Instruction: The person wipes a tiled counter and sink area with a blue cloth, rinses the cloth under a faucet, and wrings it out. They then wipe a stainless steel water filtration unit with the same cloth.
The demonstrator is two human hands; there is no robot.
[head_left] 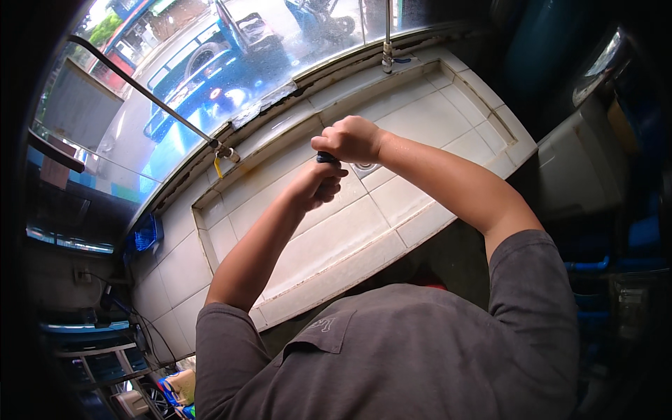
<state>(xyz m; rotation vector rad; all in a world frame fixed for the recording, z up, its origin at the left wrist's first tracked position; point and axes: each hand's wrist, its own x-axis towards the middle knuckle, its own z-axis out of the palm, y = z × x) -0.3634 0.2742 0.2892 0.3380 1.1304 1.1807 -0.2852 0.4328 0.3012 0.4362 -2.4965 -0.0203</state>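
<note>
Both my hands are raised over a shallow white-tiled basin (336,241), one close above the other. My left hand (318,184) is closed around a small dark, blue-black object (325,157). Just above it, my right hand (348,139) is a fist against the object's upper end. Most of the object is hidden in my fingers, so I cannot make out its kind. Behind my right wrist a round metal drain (364,168) shows partly in the basin floor.
A tap with a yellow handle (218,166) stands at the basin's left back edge, and a second tap (387,59) farther right. A blue plastic basket (145,232) sits at the left. Behind the basin is a window, with a blue vehicle (210,77) outside.
</note>
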